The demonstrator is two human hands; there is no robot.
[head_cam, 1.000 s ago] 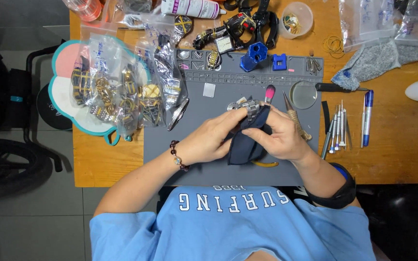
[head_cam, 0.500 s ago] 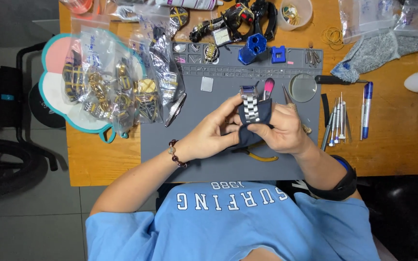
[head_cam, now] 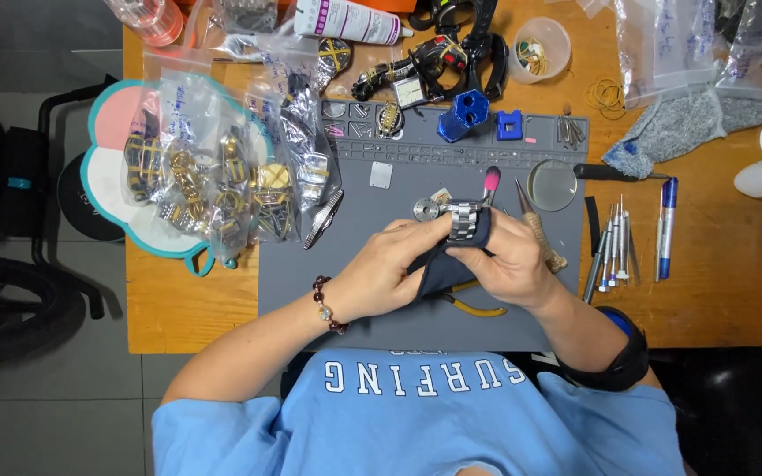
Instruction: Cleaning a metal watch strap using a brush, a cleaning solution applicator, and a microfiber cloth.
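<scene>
Gripping together, a metal watch band (head_cam: 463, 219) wrapped in dark cloth (head_cam: 445, 264) is pinched by left hand (head_cam: 381, 278) and right hand (head_cam: 509, 264) over the grey mat (head_cam: 328, 291), raised and turned since a second ago, suggesting wiping underway.

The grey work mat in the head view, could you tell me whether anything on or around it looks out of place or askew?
Mostly orderly. The odd spot is the left edge of the grey mat: a heap of clear bags of watch parts spills over it, and the flower-shaped tray beneath overhangs the table edge.
</scene>
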